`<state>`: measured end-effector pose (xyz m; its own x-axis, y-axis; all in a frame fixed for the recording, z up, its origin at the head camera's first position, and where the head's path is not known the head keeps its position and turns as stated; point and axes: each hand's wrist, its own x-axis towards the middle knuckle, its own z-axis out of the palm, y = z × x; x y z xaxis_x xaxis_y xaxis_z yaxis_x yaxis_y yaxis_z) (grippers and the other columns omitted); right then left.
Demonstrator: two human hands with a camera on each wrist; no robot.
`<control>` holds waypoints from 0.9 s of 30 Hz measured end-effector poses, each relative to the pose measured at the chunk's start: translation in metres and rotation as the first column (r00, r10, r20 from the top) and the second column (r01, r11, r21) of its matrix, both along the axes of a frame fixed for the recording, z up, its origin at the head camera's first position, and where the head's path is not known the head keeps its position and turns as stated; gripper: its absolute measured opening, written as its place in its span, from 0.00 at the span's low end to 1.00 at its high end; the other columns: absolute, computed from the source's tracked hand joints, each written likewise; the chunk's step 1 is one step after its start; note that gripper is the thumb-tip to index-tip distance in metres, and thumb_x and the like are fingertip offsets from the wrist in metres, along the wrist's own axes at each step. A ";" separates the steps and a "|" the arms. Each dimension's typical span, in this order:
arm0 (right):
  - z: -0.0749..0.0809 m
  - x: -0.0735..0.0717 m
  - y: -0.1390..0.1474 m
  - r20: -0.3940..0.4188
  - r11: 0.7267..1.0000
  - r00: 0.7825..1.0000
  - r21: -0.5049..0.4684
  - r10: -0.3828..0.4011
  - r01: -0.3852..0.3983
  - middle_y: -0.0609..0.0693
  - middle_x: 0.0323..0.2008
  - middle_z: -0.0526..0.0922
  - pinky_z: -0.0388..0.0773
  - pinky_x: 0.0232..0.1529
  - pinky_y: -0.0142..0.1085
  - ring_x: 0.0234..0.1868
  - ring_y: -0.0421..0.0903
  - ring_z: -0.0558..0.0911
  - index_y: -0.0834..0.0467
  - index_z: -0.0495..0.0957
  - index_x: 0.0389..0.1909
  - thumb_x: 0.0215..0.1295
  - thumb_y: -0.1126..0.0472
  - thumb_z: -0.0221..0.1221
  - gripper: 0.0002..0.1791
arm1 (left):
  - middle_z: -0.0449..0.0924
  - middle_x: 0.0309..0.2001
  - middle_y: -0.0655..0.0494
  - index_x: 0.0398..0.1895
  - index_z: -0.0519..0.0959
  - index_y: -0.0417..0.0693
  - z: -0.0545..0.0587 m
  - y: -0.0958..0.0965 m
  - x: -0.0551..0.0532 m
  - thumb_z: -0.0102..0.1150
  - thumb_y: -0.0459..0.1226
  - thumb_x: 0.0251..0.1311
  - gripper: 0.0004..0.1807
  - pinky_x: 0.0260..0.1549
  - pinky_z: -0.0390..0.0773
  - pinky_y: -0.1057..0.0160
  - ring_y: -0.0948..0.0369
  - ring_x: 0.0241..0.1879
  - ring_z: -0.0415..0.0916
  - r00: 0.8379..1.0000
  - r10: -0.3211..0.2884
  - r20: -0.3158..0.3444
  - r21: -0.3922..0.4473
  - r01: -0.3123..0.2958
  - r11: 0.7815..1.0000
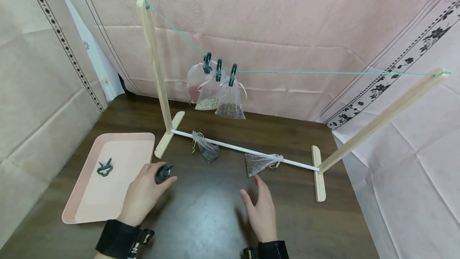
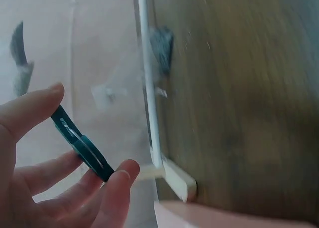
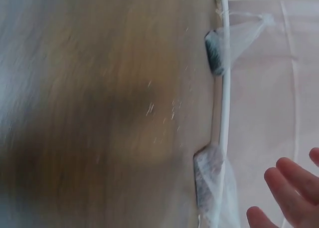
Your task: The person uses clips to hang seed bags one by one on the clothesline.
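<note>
Pinched between thumb and fingers, a dark green clip (image 1: pixel 164 173) is in the left hand (image 1: pixel 143 191). Left of that grip, a pink tray (image 1: pixel 90 201) bears a second clip (image 1: pixel 105 168). Beyond the grip and to its right, a dark-filled mesh bag (image 1: pixel 209 151) lies by a white rod (image 1: pixel 230 145); farther right, a grey-brown bag (image 1: pixel 256 164) lies just ahead of the right hand (image 1: pixel 262 211), its fingers apart. Above and beyond the grip, three clipped bags (image 1: pixel 230 109) hang from a green line (image 1: pixel 287 72).
</note>
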<state>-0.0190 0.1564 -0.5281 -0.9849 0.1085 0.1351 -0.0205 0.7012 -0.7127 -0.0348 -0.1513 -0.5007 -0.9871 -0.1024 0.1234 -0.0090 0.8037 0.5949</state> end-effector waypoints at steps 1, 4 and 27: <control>0.000 0.000 -0.001 0.003 1.000 1.000 -0.001 0.005 -0.005 0.49 0.58 0.67 0.64 0.54 0.47 0.59 0.46 0.65 0.50 0.59 0.64 0.58 0.38 0.51 0.35 | 0.70 0.45 0.45 0.53 0.71 0.45 0.001 0.005 -0.001 0.58 0.57 0.49 0.33 0.33 0.73 0.50 0.51 0.40 0.73 1.000 -0.013 0.005 0.003 0.013 1.000; 0.002 -0.001 -0.005 0.009 1.000 1.000 -0.003 0.013 -0.013 0.50 0.58 0.67 0.64 0.54 0.47 0.59 0.46 0.65 0.51 0.59 0.64 0.60 0.40 0.51 0.34 | 0.69 0.47 0.46 0.55 0.71 0.48 0.004 0.020 -0.002 0.59 0.55 0.49 0.32 0.32 0.74 0.51 0.52 0.41 0.73 0.999 -0.043 0.014 -0.015 0.043 0.999; 0.017 -0.007 -0.040 0.000 0.986 0.986 -0.014 0.165 -0.165 0.41 0.56 0.70 0.68 0.50 0.44 0.56 0.41 0.68 0.49 0.58 0.64 0.62 0.53 0.54 0.29 | 0.68 0.47 0.59 0.55 0.71 0.57 0.015 0.090 -0.001 0.58 0.58 0.47 0.32 0.29 0.74 0.64 0.65 0.33 0.74 0.991 -0.125 -0.051 0.179 0.133 0.975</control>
<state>-0.0261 0.1159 -0.5115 -0.9896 -0.0535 0.1338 -0.1343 0.6786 -0.7222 -0.0359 -0.0610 -0.4860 -0.9882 0.0014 0.1529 0.1136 0.6754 0.7287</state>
